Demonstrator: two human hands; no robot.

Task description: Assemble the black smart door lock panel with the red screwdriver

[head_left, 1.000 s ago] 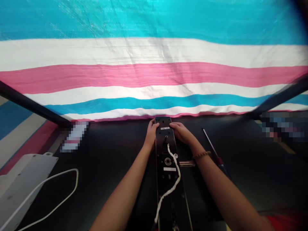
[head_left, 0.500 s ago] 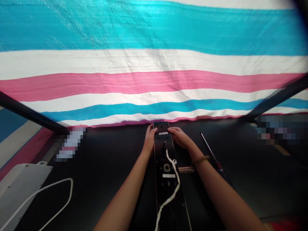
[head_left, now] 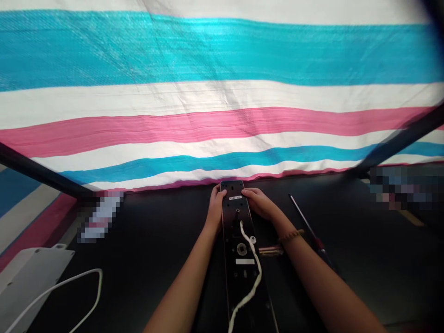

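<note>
A long black door lock panel (head_left: 239,287) lies lengthwise in front of me, its back side up, with a round fitting, screw holes and white labels. A white cable (head_left: 258,273) comes out of its middle and trails toward me over the panel. My left hand (head_left: 215,206) grips the far end from the left, thumb on the edge. My right hand (head_left: 259,201) holds the same end from the right, thumb on top and the other fingers partly hidden. Right of my right forearm lies a screwdriver (head_left: 307,222) with a dark red and black handle.
The black tabletop (head_left: 156,240) carries everything. A thin pinkish bundle (head_left: 271,250) sticks out beside the panel, under my right wrist. At the left are a grey-white box (head_left: 27,282) and a looped white cord (head_left: 99,284). Behind hangs a striped sheet (head_left: 222,125) between dark poles.
The view has tilted slightly, so most of the scene sits a little lower. Both hands keep their hold on the panel's far end.
</note>
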